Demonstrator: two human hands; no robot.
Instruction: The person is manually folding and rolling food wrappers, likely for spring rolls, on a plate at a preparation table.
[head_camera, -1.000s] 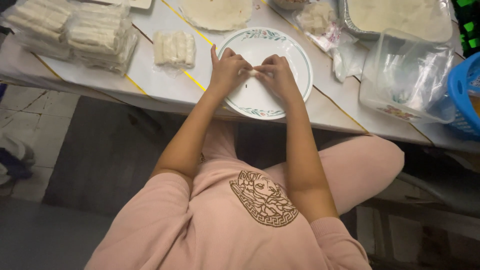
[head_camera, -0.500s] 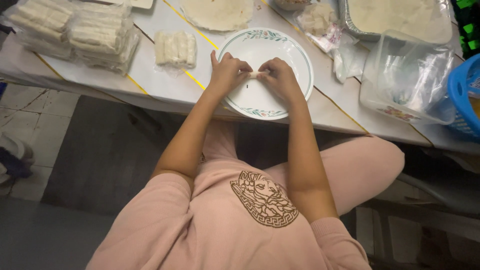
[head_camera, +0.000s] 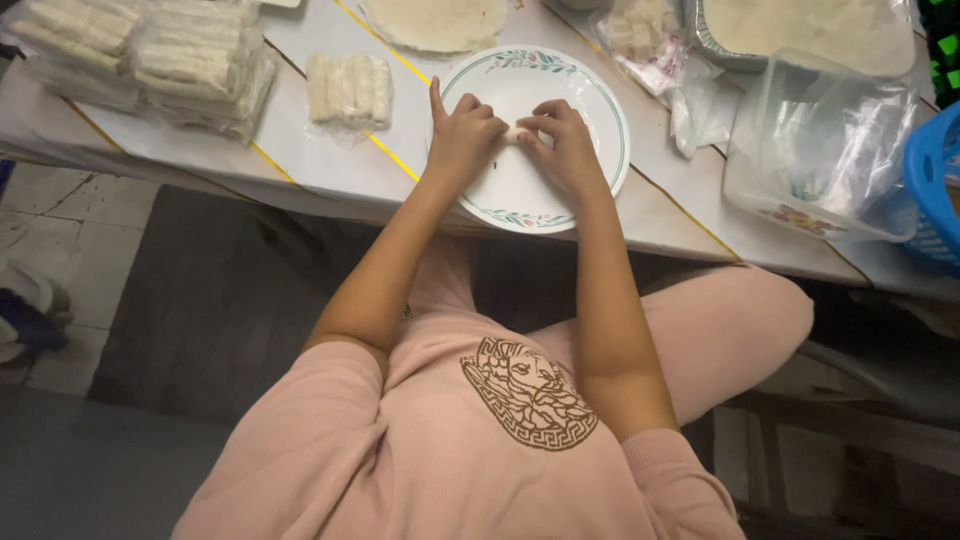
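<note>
2 hands work on 1 small pale roll (head_camera: 513, 132), and both of mine are on it: my left hand (head_camera: 463, 138) pinches one end, fingers curled, with one finger sticking straight up, and my right hand (head_camera: 565, 148) closes on the other end. So each grip is shut on the roll, which sits low over the middle of the white plate with the floral rim (head_camera: 600, 190), itself at the near edge of the worktop (head_camera: 330, 165).

The worry, as I judge it, is the wrapper. It looks thin and soft (I cannot see the seam under my fingers), and if I squeeze harder with one hand than the other, it may tear or push its filling out of an end. Rolling unevenly could also leave it loose, so that it opens once set down.

The plate overhangs close to the worktop's front edge above my lap; pressing down hard on its near rim might tip it toward me.

A finished batch of 4 or so rolls in clear film (head_camera: 348, 88) lies just beside the plate, with a flat round wrapper (head_camera: 435, 20) beyond it. The bags of stacked rolls (head_camera: 150, 55) and the clear plastic tub (head_camera: 820, 140) stand well apart.
</note>
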